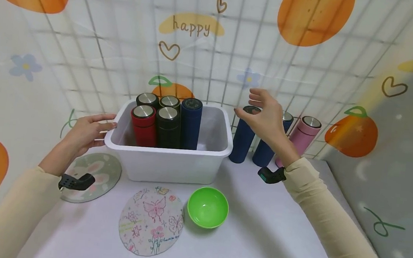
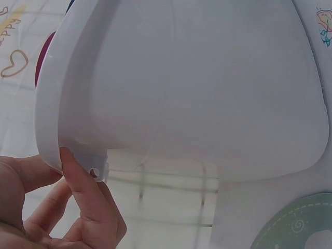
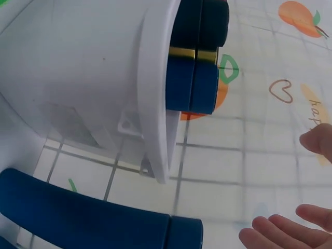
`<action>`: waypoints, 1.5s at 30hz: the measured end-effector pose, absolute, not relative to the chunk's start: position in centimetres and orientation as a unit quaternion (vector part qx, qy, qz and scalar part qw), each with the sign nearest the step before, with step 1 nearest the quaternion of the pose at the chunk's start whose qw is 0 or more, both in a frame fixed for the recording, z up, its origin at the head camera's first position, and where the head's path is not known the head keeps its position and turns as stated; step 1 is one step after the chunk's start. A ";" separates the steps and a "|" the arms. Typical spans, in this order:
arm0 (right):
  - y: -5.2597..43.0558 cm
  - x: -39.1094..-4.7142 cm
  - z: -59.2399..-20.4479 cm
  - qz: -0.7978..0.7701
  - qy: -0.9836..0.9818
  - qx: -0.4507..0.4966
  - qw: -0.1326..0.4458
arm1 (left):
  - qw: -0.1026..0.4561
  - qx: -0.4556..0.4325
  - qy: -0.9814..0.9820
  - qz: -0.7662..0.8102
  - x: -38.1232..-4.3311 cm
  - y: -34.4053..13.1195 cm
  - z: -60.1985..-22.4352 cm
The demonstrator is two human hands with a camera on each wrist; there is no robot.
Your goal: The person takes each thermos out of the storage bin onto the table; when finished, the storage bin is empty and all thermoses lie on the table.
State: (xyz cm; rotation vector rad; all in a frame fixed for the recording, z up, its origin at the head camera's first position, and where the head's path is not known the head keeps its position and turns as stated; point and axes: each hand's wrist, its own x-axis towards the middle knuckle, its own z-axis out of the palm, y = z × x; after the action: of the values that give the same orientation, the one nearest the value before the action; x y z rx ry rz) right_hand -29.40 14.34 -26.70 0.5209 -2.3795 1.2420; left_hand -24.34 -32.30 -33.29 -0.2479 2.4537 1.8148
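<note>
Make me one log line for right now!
left hand: grips white tub; right hand: empty, near blue bottle beside tub; inside tub: five upright bottles; pink bottle: right of tub; green bowl: in front of tub

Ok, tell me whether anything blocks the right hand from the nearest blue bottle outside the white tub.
Nothing visible does: the right wrist view shows only a gap between the right hand and the blue bottle.
</note>
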 end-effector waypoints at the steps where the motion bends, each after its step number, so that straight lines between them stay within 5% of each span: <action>1: 14.2 -29.5 -26.8 0.445 -0.852 0.190 0.202 | 0.039 -0.081 0.799 0.594 -24.3 -32.3 -33.2; 45: 8.6 -33.9 -27.9 0.467 -0.858 0.165 0.136 | 0.044 -0.102 0.806 0.581 -24.8 -32.4 -33.2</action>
State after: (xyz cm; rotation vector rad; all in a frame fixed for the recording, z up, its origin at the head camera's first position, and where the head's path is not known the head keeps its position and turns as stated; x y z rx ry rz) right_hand -33.87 8.58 -27.89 0.4769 -2.4838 1.3521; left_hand -24.81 -32.45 -33.21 -0.3115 2.4649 1.7753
